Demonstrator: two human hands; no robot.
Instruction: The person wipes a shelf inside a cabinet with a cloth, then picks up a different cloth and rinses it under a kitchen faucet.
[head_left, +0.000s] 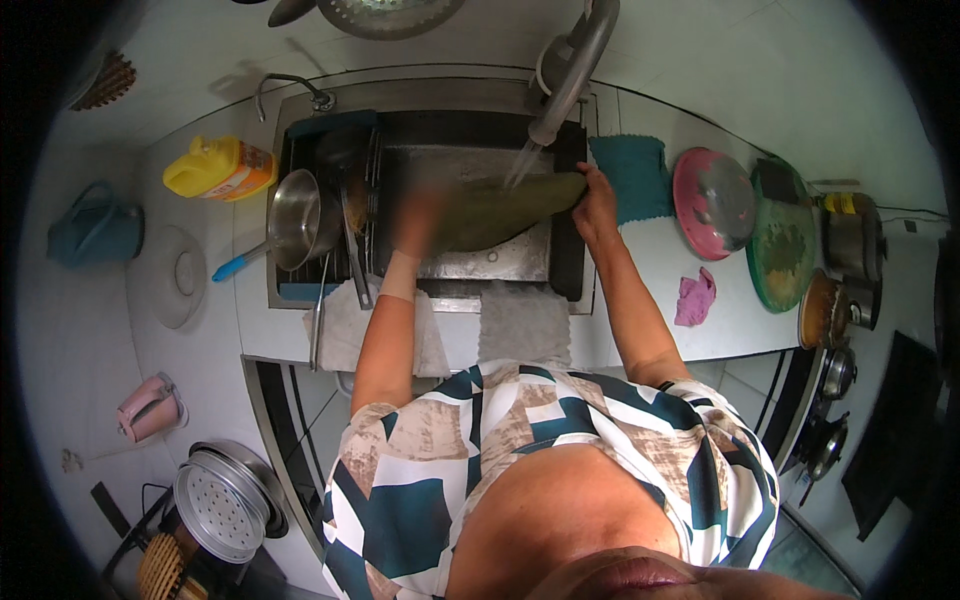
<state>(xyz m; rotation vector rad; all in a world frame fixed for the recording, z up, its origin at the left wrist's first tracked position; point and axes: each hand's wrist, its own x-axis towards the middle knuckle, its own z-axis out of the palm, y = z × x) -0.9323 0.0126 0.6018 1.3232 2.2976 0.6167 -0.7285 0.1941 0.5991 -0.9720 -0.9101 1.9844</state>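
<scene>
A long olive-green item (510, 210), tapered at its right end, stretches across the dark-walled sink (566, 259). I cannot tell exactly what it is. My right hand (598, 196) grips its tapered end near the sink's right wall. At the other end is my left hand (420, 214), blurred so its fingers do not show clearly; it appears to hold the item. Water runs from the faucet spout (546, 129) onto the item's upper edge. Part of the metal sink bottom is hidden beneath it.
Left of my left hand stand a steel saucepan (294, 219) with a blue handle and a yellow jug (221, 169). Grey cloths (525, 322) drape over the front edge. To the right lie a teal cloth (634, 178), a pink basin (712, 202) and a pink rag (696, 297).
</scene>
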